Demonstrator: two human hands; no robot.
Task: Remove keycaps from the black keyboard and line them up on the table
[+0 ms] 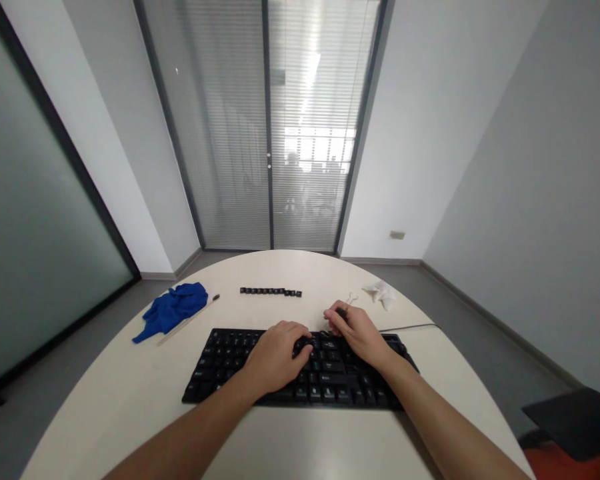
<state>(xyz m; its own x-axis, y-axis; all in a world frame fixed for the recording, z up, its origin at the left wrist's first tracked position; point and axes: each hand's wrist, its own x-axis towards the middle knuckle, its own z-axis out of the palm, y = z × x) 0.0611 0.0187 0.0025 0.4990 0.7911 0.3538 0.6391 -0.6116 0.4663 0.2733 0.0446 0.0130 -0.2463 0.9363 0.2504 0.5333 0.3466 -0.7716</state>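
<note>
A black keyboard (330,379) lies near the front of the table, partly covered by my hands. My left hand (276,353) rests palm down on its upper middle keys, thumb and forefinger apart with dark keys showing between them. Over the upper right keys, my right hand (356,330) is closed around a small dark-handled tool (341,312). Thin wire shows near its fingers, but I cannot tell whether it belongs to that tool. Beyond the keyboard, several loose black keycaps (265,291) stand in a row.
A crumpled blue cloth (173,310) lies at the left beside a thin wooden-handled brush (193,318). Crumpled white tissue (380,293) sits at the back right. The keyboard cable (410,327) runs off the right edge of the round table (130,387). A chair (575,420) stands at the lower right.
</note>
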